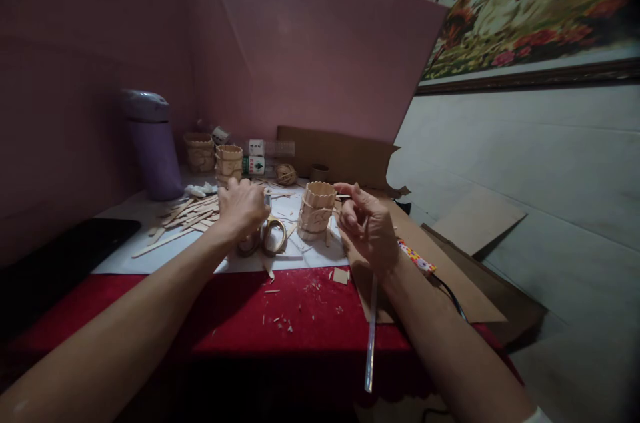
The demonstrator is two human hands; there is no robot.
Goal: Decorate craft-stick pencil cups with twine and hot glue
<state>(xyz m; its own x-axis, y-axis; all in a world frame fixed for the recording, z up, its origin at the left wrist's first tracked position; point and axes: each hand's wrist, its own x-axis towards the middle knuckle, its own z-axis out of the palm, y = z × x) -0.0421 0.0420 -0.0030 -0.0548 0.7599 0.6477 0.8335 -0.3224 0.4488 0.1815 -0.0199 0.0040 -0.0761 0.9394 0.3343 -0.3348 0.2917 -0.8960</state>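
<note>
My left hand (243, 205) is curled, knuckles up, over the white sheet (120, 256), closed on something small I cannot make out, just above two tape rolls (263, 236). My right hand (367, 223) is pinched shut on a thin dark stick-like tool whose tip points left near the rim of a small cup made of wooden craft sticks (316, 210). That cup stands upright between both hands. A long clear glue stick (371, 333) runs from under my right wrist toward the table's front edge.
Loose craft sticks (187, 216) lie scattered at left. Two more stick cups (215, 156), a twine ball (286, 174), a purple flask (153, 146) and cardboard (345, 153) stand at the back. A red cloth (280, 310) covers the table; a dark tablet (60, 256) lies left.
</note>
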